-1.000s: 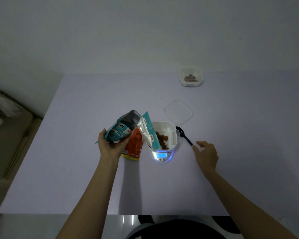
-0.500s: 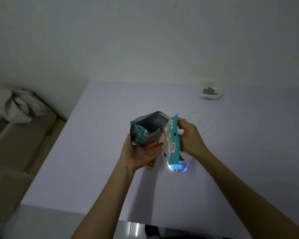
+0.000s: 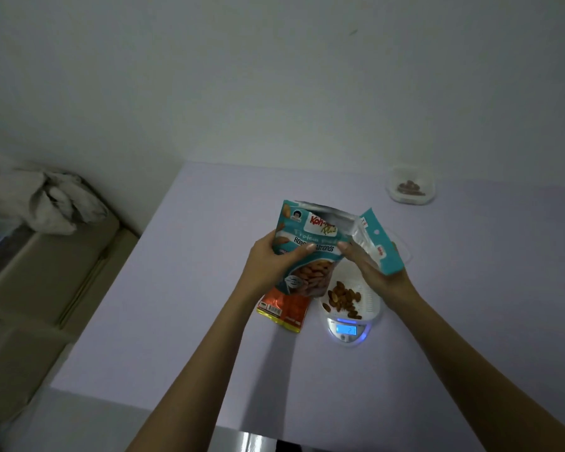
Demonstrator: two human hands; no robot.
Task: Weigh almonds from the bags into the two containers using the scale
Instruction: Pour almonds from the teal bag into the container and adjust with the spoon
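Just left of the scale (image 3: 348,331), the left hand (image 3: 274,259) curls round the teal bag (image 3: 310,252), keeping it upright above the orange bag (image 3: 284,309) lying beside the scale. On the scale sits a container (image 3: 371,300) of almonds (image 3: 343,298). Over it the right hand (image 3: 375,272) pinches the teal bag's mouth, probably spreading it to pour. Far behind the scale, the second container (image 3: 411,187) holds a few.

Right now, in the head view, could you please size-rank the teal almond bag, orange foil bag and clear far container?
1. Teal almond bag.
2. Unranked: orange foil bag, partly hidden, and clear far container, farthest away, look alike.
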